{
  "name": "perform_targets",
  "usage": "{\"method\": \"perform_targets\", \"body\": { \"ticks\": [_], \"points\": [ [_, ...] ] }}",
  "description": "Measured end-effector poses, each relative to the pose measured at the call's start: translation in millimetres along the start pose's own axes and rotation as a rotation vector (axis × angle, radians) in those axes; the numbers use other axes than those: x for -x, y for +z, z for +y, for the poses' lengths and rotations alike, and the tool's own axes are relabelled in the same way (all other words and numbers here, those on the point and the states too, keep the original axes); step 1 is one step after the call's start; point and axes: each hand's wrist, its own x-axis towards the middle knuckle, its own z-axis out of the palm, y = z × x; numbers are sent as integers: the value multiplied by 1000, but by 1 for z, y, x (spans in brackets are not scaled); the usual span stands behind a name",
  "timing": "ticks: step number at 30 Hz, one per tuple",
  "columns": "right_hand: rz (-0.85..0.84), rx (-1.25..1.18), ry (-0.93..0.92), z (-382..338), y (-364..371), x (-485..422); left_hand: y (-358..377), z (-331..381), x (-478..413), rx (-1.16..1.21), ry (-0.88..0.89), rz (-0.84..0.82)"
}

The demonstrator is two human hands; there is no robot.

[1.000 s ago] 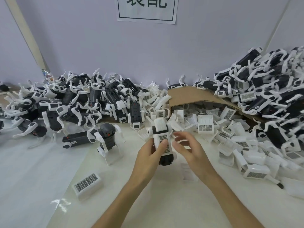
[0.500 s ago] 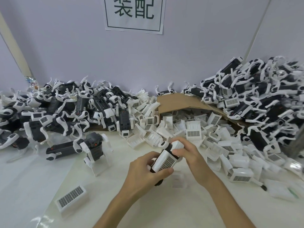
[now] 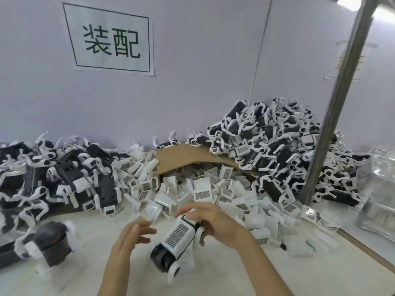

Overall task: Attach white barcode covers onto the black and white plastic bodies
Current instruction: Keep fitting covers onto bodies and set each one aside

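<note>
We see the right hand [image 3: 215, 227] grasping the upper end of a black and white body [image 3: 164, 256], which is tilted above the worktop [image 3: 213, 280] toward its front edge. A white barcode cover [image 3: 177, 233] sits on it (barcode facing up). The left hand [image 3: 130, 238] hovers released just beside the body, fingers loose, not touching it. Loose covers [image 3: 203, 189] are heaped toward the back edge.

The body [image 3: 180, 242] lies partly hidden under the right hand [image 3: 218, 225] (blurred).
</note>
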Motion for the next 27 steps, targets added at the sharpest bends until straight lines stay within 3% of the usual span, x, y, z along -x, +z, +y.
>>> {"method": "perform_targets", "body": {
  "ticks": [3,5,8,9,12,16,19,21,27],
  "points": [
    [260,-51,-42,-42,-40,-6,4,4,6,74,58,258],
    [574,-124,-187,-89,-78,-10,4,4,7,92,69,263],
    [685,-473,-392,-165,-126,-20,4,3,2,95,66,263],
    [725,-482,-386,-181,-139,-24,3,3,1,106,66,260],
    [807,-145,-337,-188,-137,-32,-1,9,-2,250,-29,246],
    [701,52,-311,-109,-64,-31,-6,18,4,465,-91,264],
    [426,219,-225,-27,-5,-23,-13,17,5,544,-52,341],
    [273,203,-127,6,24,-18,-17,19,4,621,-30,395],
    [83,126,-81,14,47,-12,-29,20,4,843,8,559]
  ]
}}
